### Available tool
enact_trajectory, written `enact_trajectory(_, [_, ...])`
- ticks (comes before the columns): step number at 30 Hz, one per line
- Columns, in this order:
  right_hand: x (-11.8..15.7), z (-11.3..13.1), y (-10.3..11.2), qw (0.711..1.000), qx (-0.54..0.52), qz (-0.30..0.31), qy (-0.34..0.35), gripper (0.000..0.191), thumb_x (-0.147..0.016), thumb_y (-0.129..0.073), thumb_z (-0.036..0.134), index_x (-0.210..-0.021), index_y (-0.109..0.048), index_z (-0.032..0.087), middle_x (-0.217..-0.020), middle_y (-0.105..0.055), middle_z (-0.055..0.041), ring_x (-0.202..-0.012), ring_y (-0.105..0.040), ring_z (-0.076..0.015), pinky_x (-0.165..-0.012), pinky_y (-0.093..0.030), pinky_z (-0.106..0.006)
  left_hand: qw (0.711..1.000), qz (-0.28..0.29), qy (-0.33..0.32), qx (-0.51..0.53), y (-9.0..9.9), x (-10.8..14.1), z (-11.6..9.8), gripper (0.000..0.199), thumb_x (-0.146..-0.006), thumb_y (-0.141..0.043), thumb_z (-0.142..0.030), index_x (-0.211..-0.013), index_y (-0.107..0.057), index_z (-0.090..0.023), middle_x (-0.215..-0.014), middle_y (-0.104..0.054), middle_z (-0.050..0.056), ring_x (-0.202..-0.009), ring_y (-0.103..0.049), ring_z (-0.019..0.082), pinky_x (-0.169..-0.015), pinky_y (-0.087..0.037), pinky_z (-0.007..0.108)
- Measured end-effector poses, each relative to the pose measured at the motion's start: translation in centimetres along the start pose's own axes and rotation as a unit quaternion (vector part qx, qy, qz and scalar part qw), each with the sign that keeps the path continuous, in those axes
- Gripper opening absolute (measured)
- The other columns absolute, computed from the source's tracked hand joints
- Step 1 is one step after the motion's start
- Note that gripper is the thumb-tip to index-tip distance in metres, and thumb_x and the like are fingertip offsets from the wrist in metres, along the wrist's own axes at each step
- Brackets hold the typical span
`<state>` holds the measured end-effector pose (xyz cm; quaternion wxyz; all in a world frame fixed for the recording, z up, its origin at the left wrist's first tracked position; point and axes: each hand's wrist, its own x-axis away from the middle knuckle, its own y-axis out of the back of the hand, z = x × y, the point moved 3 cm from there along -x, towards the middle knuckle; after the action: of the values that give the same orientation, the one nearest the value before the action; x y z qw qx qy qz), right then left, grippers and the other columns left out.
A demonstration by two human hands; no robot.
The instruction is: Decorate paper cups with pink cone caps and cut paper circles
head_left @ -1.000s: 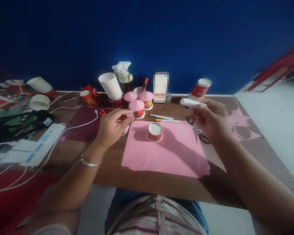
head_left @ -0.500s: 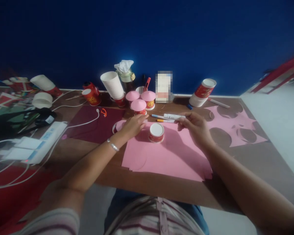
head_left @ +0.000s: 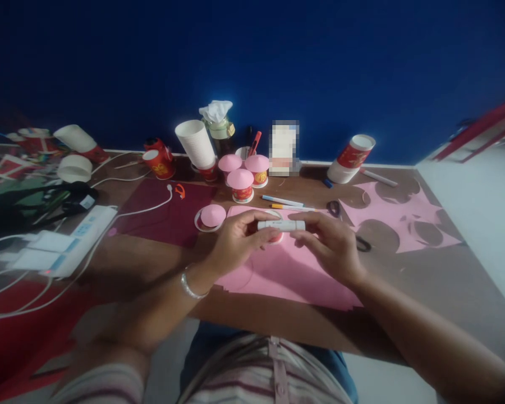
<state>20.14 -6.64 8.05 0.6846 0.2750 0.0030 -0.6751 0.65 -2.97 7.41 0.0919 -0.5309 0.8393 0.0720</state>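
A white glue stick [head_left: 281,225] lies level between my two hands. The fingers of my left hand [head_left: 239,238] pinch its left end, and my right hand [head_left: 330,241] grips its right end. Right behind it stands a short red and white paper cup [head_left: 274,238], largely hidden by the glue stick and my fingers. That cup rests on a stack of pink paper [head_left: 294,280]. Left of my hands a pink paper cone [head_left: 213,215] sits on a white ring. Several red cups with pink cone tops [head_left: 240,179] stand behind.
Two pens [head_left: 283,200] lie beyond my hands. Black scissor handles [head_left: 333,209] show by my right hand, near cut pink scraps [head_left: 393,216]. Stacked white cups [head_left: 196,145] and a tissue holder [head_left: 219,126] stand at the back. A power strip [head_left: 82,238] with cables lies left.
The glue stick has come off the pens' area toward me, over the cup. My left hand has moved right and taken its other end. Scissors by my right hand are now visible.
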Motion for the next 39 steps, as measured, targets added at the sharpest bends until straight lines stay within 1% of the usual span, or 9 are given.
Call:
enact_trajectory(3, [0.6, -0.3, -0.2, 1.0, 0.015, 0.02, -0.014, 0.025, -0.097, -0.063, 0.047, -0.098, -0.068, 0.022, -0.059, -0.066, 0.0032, -0.048, -0.062, -0.0133, -0.05, -0.05, -0.027, 0.998, -0.015, -0.032, -0.045, -0.2, 0.3, 0.9, 0.022, -0.086, -0.08, -0.033, -0.099, -0.074, -0.016, -0.074, -0.071, 0.002, -0.056, -0.061, 0.009, -0.049, -0.051, 0.019])
enact_trajectory(8, [0.7, -0.4, -0.1, 0.995, 0.009, 0.086, -0.048, 0.041, -0.102, -0.05, 0.055, -0.08, -0.061, 0.022, -0.053, -0.062, 0.0025, -0.045, -0.057, -0.012, -0.051, -0.046, -0.026, 0.972, -0.009, -0.154, -0.178, 0.0, 0.8, 0.4, 0.021, -0.084, -0.081, -0.025, -0.103, -0.074, -0.019, -0.089, -0.075, 0.005, -0.072, -0.066, 0.011, -0.057, -0.052, 0.02])
enact_trajectory(11, [0.6, -0.4, -0.1, 0.992, -0.013, 0.1, -0.075, 0.049, -0.102, -0.048, 0.06, -0.074, -0.059, 0.021, -0.05, -0.059, 0.0027, -0.042, -0.054, -0.011, -0.046, -0.042, -0.024, 0.954, -0.008, -0.209, -0.216, 0.0, 0.7, -0.3, 0.02, -0.084, -0.081, -0.021, -0.102, -0.073, -0.019, -0.086, -0.074, 0.003, -0.068, -0.064, 0.01, -0.06, -0.052, 0.021])
enact_trajectory(23, [0.7, -1.8, -0.9, 0.962, -0.11, 0.134, -0.209, 0.055, -0.096, -0.053, 0.068, -0.075, -0.062, 0.018, -0.047, -0.055, 0.0034, -0.038, -0.049, -0.0094, -0.039, -0.037, -0.021, 0.931, -0.005, -0.246, -0.271, -0.2, 0.6, 0.2, 0.02, -0.086, -0.079, -0.021, -0.103, -0.068, -0.019, -0.085, -0.072, 0.003, -0.072, -0.065, 0.012, -0.066, -0.054, 0.025])
enact_trajectory(27, [0.5, -1.8, -1.3, 0.959, -0.189, 0.093, -0.187, 0.042, -0.095, -0.063, 0.058, -0.085, -0.068, 0.018, -0.054, -0.06, 0.0025, -0.044, -0.055, -0.0109, -0.047, -0.045, -0.024, 0.925, -0.005, -0.25, -0.286, 0.1, 0.6, 0.4, 0.023, -0.089, -0.077, -0.026, -0.109, -0.067, -0.019, -0.09, -0.074, 0.003, -0.074, -0.066, 0.012, -0.068, -0.054, 0.025])
enact_trajectory(31, [-0.1, -2.4, -0.4, 0.922, -0.341, -0.04, -0.18, 0.023, -0.084, -0.08, 0.042, -0.086, -0.068, 0.023, -0.058, -0.056, 0.0054, -0.048, -0.053, -0.0101, -0.047, -0.047, -0.023, 0.908, -0.028, -0.231, -0.349, 2.0, 2.4, 0.9, 0.063, -0.085, -0.077, -0.052, -0.134, -0.056, -0.019, -0.107, -0.07, 0.009, -0.084, -0.066, 0.017, -0.075, -0.059, 0.031])
enact_trajectory(34, [-0.7, -3.3, 0.4, 0.889, -0.402, -0.088, -0.2, 0.023, -0.078, -0.085, 0.037, -0.081, -0.067, 0.023, -0.059, -0.047, 0.0072, -0.048, -0.045, -0.0075, -0.045, -0.044, -0.02, 0.872, 0.067, -0.17, -0.455, 3.4, 4.5, 2.1, 0.051, -0.088, -0.075, -0.049, -0.127, -0.062, -0.019, -0.116, -0.066, 0.012, -0.103, -0.068, 0.023, -0.088, -0.059, 0.035])
enact_trajectory(37, [-1.3, -4.5, 0.6, 0.869, -0.431, -0.106, -0.22, 0.024, -0.074, -0.086, 0.034, -0.079, -0.065, 0.022, -0.06, -0.041, 0.0078, -0.049, -0.039, -0.0066, -0.044, -0.042, -0.018, 0.828, 0.198, -0.126, -0.509, 4.4, 6.2, 3.6, 0.019, -0.099, -0.063, -0.03, -0.114, -0.069, -0.019, -0.109, -0.069, 0.007, -0.095, -0.07, 0.018, -0.085, -0.059, 0.03])
enact_trajectory(39, [-1.6, -5.4, 0.4, 0.866, -0.434, -0.113, -0.22, 0.023, -0.075, -0.084, 0.035, -0.079, -0.065, 0.022, -0.06, -0.039, 0.008, -0.05, -0.039, -0.0069, -0.044, -0.042, -0.018, 0.817, 0.224, -0.135, -0.515, 5.0, 6.2, 4.1, 0.016, -0.101, -0.056, -0.022, -0.11, -0.07, -0.018, -0.106, -0.069, 0.006, -0.095, -0.07, 0.016, -0.086, -0.059, 0.029])
